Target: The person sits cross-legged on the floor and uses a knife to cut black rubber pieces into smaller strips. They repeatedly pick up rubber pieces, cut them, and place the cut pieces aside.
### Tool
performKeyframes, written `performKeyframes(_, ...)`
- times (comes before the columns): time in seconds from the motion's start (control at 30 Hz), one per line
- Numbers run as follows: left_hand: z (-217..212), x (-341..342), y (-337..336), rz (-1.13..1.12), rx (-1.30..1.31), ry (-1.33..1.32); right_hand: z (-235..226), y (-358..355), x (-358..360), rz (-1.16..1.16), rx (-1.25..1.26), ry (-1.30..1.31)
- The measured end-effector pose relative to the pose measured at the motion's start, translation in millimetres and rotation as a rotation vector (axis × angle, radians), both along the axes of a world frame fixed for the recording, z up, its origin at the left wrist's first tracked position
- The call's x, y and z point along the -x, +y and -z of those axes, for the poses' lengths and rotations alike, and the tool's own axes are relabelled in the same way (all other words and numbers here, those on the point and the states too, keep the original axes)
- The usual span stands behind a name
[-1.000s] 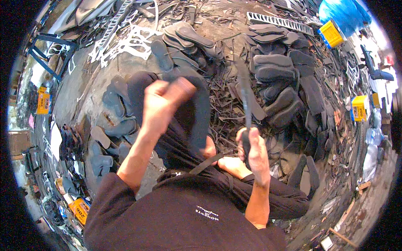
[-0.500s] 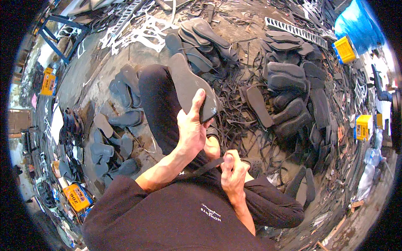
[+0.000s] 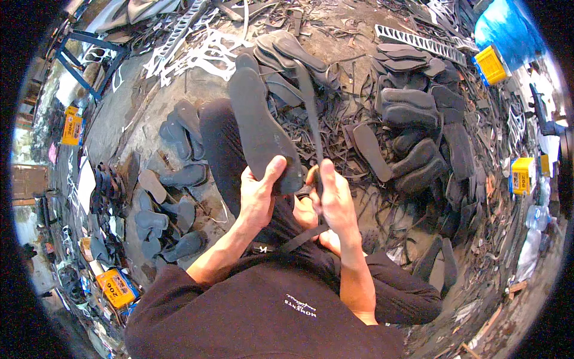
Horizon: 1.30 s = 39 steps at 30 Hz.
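My left hand (image 3: 257, 194) is closed on the lower end of a dark grey shoe sole (image 3: 257, 113), its thumb pressed flat on the face. The sole points away from me, over my bent knee. Just to its right, my right hand (image 3: 336, 200) is closed with the thumb up around a long, narrow, dark grey strip (image 3: 312, 116). This strip stands up from the fist beside the sole; it is blurred, and I cannot tell whether it is rubber or a blade. A dark band (image 3: 302, 238) lies across my lap below the hands.
Stacked dark soles (image 3: 409, 107) rise on the right, with another pile (image 3: 281, 51) ahead. Loose soles (image 3: 152, 218) lie to the left. Black offcuts (image 3: 335, 149) litter the ground between. White cut-out scraps (image 3: 206, 57) and a blue plastic sack (image 3: 514, 33) are farther off.
The sole has been drawn nearer and turned more upright. My right hand has risen from my lap to beside the sole, and the long strip now stands up from it.
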<state>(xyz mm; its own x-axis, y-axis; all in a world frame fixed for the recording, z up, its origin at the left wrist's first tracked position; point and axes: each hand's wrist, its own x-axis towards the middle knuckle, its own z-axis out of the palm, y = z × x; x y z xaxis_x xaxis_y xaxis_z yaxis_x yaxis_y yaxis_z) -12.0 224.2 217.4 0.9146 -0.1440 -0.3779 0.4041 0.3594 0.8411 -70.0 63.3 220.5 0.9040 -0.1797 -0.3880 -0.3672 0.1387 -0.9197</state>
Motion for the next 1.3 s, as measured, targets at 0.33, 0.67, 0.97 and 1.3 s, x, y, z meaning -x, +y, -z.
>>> performKeyframes(0.33, 22.6, -0.7, 0.9, 0.324, 0.270, 0.024, 11.3, -18.6, 21.2, 0.402, -0.455, 0.006)
performKeyframes(0.67, 4.6, -9.2, 53.7, -0.159, 0.209, -0.054, 179.3, -134.2, 0.7, 0.384, 1.096, 0.005)
performKeyframes(0.97, 12.2, -12.3, 63.4, -0.245, 0.186, -0.287, 220.6, -200.1, 37.7, 0.159, 1.059, 0.336)
performKeyframes(1.3, 76.4, 4.8, -97.6, 0.222, -0.176, -0.153, 57.0, -42.7, 49.3, 0.317, 0.128, 0.036)
